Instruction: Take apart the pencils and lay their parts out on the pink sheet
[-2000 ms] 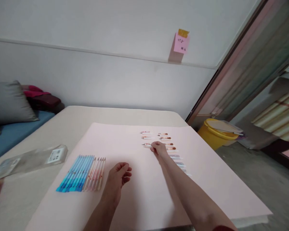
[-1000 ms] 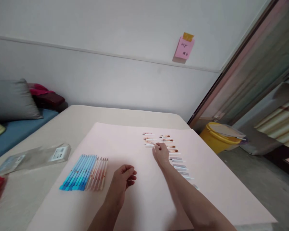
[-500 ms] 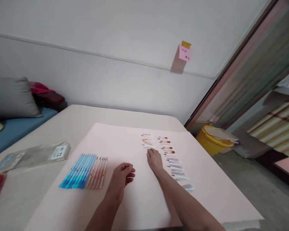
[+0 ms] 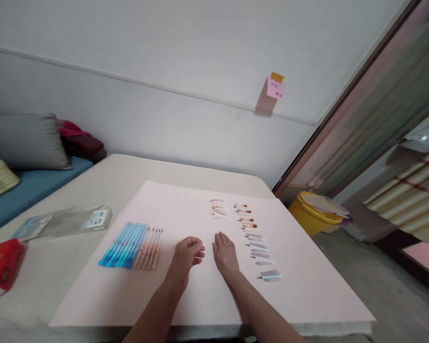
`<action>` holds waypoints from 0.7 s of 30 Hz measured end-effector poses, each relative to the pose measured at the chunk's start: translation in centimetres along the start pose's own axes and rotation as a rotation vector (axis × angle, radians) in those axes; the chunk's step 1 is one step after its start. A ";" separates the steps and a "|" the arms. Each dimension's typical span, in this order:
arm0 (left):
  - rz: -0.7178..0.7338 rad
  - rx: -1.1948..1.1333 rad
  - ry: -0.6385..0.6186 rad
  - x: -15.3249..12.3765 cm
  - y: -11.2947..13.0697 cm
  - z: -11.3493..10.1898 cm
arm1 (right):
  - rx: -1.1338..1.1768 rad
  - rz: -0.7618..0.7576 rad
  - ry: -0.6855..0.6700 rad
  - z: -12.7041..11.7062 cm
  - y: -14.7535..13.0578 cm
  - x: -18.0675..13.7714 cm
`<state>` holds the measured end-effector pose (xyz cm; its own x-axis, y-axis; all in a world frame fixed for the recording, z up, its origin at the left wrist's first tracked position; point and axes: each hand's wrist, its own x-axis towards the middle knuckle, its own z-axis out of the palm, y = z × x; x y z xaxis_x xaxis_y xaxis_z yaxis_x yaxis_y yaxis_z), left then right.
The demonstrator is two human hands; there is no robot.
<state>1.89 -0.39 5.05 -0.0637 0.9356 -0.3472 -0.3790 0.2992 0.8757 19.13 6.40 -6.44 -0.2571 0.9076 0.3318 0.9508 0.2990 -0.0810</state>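
My left hand (image 4: pixel 190 257) is held over the pale pink sheet (image 4: pixel 186 205), its fingers loosely curled with gaps between them and nothing visible in them. My right hand (image 4: pixel 225 252) lies flat on the sheet, palm down, fingers stretched out. Left of my hands lies a neat row of blue pens (image 4: pixel 125 244), tips pointing away. Beside it is a shorter row of cream-and-pink pens (image 4: pixel 149 247). To the right, slim white dark-tipped sticks like pen refills lie beside small brown-printed pieces (image 4: pixel 246 220) and grey pieces (image 4: pixel 259 246). A smaller group of similar pieces (image 4: pixel 219 208) lies farther back.
A clear plastic packet (image 4: pixel 64 224) and a red pack (image 4: pixel 3 267) lie on the cream tabletop (image 4: pixel 146 164) at left. A yellow bin (image 4: pixel 309 214) stands on the floor at right. Behind the table is a white wall with a pink note (image 4: pixel 276 87).
My right hand has drawn back toward me, away from the farther group of small pieces, and now lies flat. My left hand has barely moved. The view has shifted slightly.
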 end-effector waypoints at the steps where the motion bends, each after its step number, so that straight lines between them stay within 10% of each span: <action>1: 0.008 0.029 -0.008 -0.1 0.0 0.1 | -0.001 0.004 -0.003 -0.1 -0.4 -0.6; 13: 0.413 0.944 0.010 -0.1 -1.4 -1.4 | 0.003 -0.030 -0.240 -3.7 -2.9 -2.5; 21: 0.247 1.783 0.162 1.1 -0.6 -3.9 | 0.079 -0.136 -0.540 -9.2 -3.6 -2.5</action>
<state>-1.58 -0.25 2.82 -0.0803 0.9921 -0.0967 0.9859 0.0934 0.1390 17.94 0.38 1.69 -0.4478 0.8754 -0.1822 0.8926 0.4259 -0.1477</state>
